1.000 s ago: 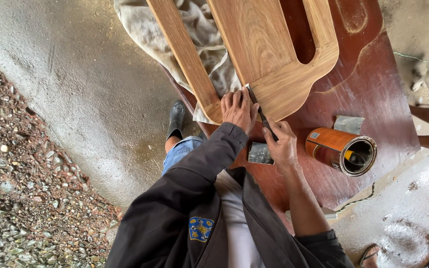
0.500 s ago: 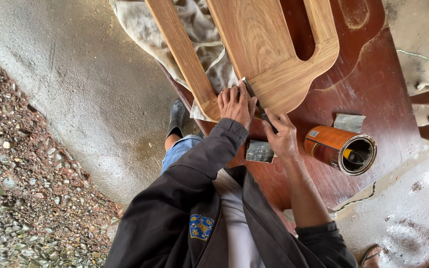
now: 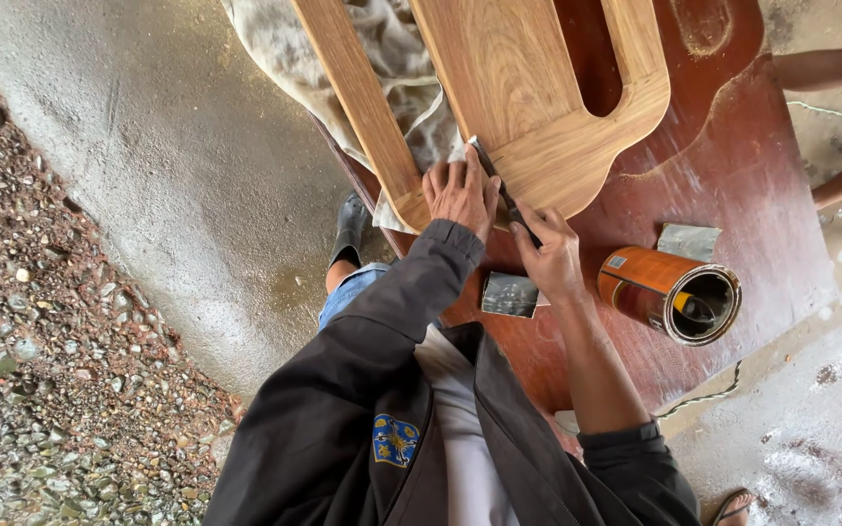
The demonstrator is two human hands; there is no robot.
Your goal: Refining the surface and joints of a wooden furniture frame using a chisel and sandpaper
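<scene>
Left hand (image 3: 460,192) lies flat, fingers spread, pressing the curved lower edge of the pale oak-coloured wooden frame piece (image 3: 528,88) on the reddish-brown tabletop (image 3: 733,214). Right hand (image 3: 550,255), at 4 o'clock from the left, pinches a thin dark tool (image 3: 499,185) laid against that edge. An orange metal can (image 3: 669,292) lies on its side at 3 o'clock from the right hand, a grey sandpaper square (image 3: 510,294) at 8 o'clock.

Left hand (image 3: 460,193) flat on wooden panel (image 3: 528,88); right hand (image 3: 550,255) grips a thin tool (image 3: 495,175) — open can (image 3: 672,292) beside.
</scene>
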